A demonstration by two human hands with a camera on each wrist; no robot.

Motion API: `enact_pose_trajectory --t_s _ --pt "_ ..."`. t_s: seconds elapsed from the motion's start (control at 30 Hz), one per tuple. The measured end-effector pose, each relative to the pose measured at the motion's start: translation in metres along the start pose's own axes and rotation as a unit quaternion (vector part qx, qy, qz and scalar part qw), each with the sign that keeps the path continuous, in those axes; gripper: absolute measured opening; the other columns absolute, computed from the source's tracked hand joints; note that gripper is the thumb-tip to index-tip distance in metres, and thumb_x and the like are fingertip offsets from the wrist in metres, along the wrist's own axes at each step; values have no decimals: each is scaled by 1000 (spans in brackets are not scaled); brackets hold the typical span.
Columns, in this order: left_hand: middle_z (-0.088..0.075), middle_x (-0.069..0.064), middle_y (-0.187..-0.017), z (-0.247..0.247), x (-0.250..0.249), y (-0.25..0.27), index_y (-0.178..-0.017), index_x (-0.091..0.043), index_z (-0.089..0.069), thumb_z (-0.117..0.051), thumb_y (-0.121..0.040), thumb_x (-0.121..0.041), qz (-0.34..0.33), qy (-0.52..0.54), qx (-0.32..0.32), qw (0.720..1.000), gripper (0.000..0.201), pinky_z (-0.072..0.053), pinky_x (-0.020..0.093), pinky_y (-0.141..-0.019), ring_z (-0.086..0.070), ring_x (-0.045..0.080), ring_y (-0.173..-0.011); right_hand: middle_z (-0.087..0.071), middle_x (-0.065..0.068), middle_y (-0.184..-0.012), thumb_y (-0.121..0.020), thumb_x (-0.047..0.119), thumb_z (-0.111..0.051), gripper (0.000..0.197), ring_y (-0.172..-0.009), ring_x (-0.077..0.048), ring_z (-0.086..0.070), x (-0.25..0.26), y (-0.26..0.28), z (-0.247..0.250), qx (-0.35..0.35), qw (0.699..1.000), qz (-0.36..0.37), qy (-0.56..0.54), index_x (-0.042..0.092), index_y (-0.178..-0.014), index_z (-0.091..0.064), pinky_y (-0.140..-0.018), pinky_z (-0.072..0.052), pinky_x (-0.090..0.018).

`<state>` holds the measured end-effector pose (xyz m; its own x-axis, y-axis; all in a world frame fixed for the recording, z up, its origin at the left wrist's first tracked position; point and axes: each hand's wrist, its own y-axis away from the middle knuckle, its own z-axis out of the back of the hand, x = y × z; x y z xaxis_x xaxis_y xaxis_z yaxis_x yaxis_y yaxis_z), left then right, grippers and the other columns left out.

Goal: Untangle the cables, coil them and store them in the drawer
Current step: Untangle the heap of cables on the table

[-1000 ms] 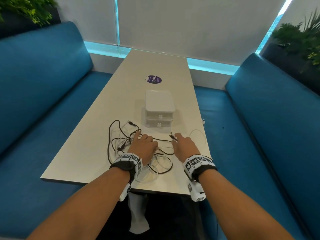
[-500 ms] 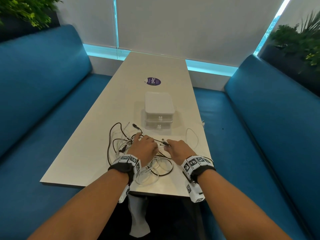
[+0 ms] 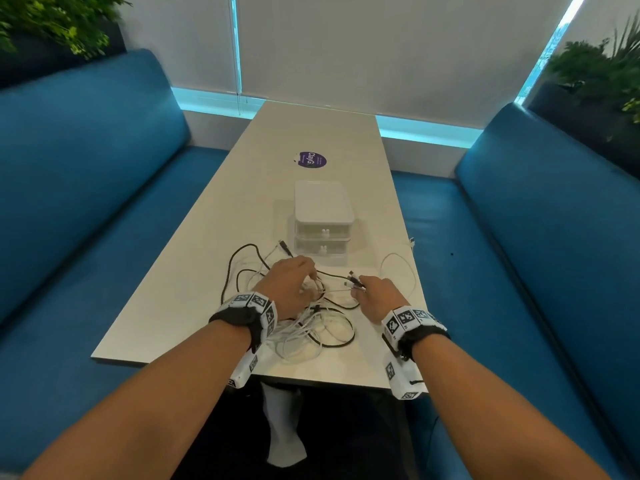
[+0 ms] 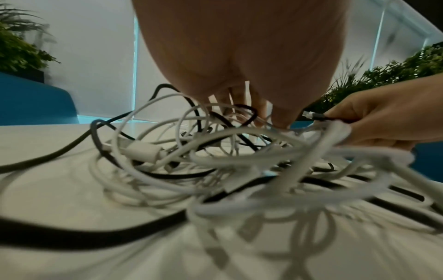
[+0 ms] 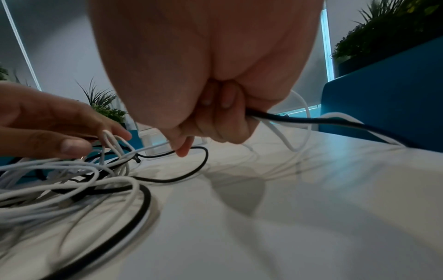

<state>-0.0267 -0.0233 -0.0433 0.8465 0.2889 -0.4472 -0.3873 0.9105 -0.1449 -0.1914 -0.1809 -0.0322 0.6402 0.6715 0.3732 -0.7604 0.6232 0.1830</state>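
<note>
Tangled black and white cables (image 3: 313, 322) heaped on near table end; closed white two-drawer unit (image 3: 323, 220) just beyond.

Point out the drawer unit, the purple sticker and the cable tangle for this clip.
drawer unit (image 3: 322, 206), head view, on its flat white top.
purple sticker (image 3: 311, 159), head view, at its centre.
cable tangle (image 3: 313, 329), head view, on white loops beside the left wrist.

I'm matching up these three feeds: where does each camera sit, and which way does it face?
Head: worn high, facing forward and down the table; shows both forearms, left hand, right hand.
Left wrist: low under the palm, facing the cable tangle; palm above.
Right wrist: low, facing along the fingers gripping a black cable.
Shared: both wrist views show the other hand and the tangle.
</note>
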Motion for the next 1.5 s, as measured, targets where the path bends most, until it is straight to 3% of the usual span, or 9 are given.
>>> enact_pose_trajectory --t_s 0.17,0.3,0.43,0.53,0.7,0.83,1.07,1.3,1.5 --pt "-46 -3 -144 6 9 7 -105 -23 -68 -59 -83 -6 4 -97 -13 995 29 -13 41 -118 -30 21 -140 -64 -9 -100 -96 46 -51 37 -88 -27 -60 0 4 1 -27 999 -12 -44 15 -112 -63 -70 -41 -29" --pt "-46 1 -128 8 0 6 -108 -20 -58 -59 -74 7 11 -93 -89 992 43 -29 35 -106 -37 24 -123 -65 -9 -97 -97 48 -51 36 -79 -22 -55 0 4 1 -39 998 -15 -51 14 -104 -63 -66 -38 -29" --pt "-51 -4 -107 1 -28 -1 -101 -24 -58 -55 -93 -22 13 -73 -51 996 9 -35 37 -100 -45 17 -102 -67 -11 -97 -98 44 -51 35 -85 -27 -61 2 3 -1 -53 997 -9 -55 13 -104 -64 -66 -39 -29" --pt "-58 -5 -113 -16 -33 2 -114 -28 -57 -51 -95 -46 22 -137 27 990 27 -24 42 -111 -52 18 -111 -66 -10 -94 -97 44 -51 33 -84 -28 -61 3 3 0 -63 996 -6 -55 14 -102 -65 -66 -41 -31" --pt "-61 -3 -124 -15 -24 8 -131 -34 -50 -54 -93 -21 12 -200 66 977 40 -18 47 -114 -47 22 -123 -64 -10 -95 -99 40 -51 30 -79 -26 -57 -18 5 9 -42 999 -23 -20 14 -106 -65 -69 -45 -32" --pt "-61 1 -117 -4 -16 9 -120 -24 -50 -56 -85 -12 45 -232 80 968 37 -21 45 -112 -47 24 -117 -63 -8 -94 -99 41 -50 30 -76 -24 -57 -37 7 13 -39 997 -63 -9 16 -108 -64 -64 -44 -30" --pt "-60 -2 -120 -18 -21 8 -122 -26 -55 -45 -97 -36 16 -263 72 962 29 -22 49 -109 -48 23 -119 -62 -15 -104 -101 23 -40 23 -82 -29 -55 -18 6 10 -65 994 -84 24 11 -115 -53 -70 -45 -33" --pt "-57 3 -125 -19 -26 5 -129 -24 -52 -49 -96 -30 20 -266 96 959 34 -21 54 -112 -46 27 -123 -63 -18 -99 -102 21 -36 47 -87 -34 -59 8 8 0 -86 994 -21 -58 16 -147 -25 -72 -46 -37" --pt "-49 1 -115 -21 -29 3 -113 -22 -50 -51 -85 -31 25 -202 60 977 30 -24 50 -109 -47 26 -115 -61 -16 -88 -104 32 -37 26 -77 -34 -57 10 8 -4 -57 997 39 -35 11 -114 -47 -64 -41 -36"
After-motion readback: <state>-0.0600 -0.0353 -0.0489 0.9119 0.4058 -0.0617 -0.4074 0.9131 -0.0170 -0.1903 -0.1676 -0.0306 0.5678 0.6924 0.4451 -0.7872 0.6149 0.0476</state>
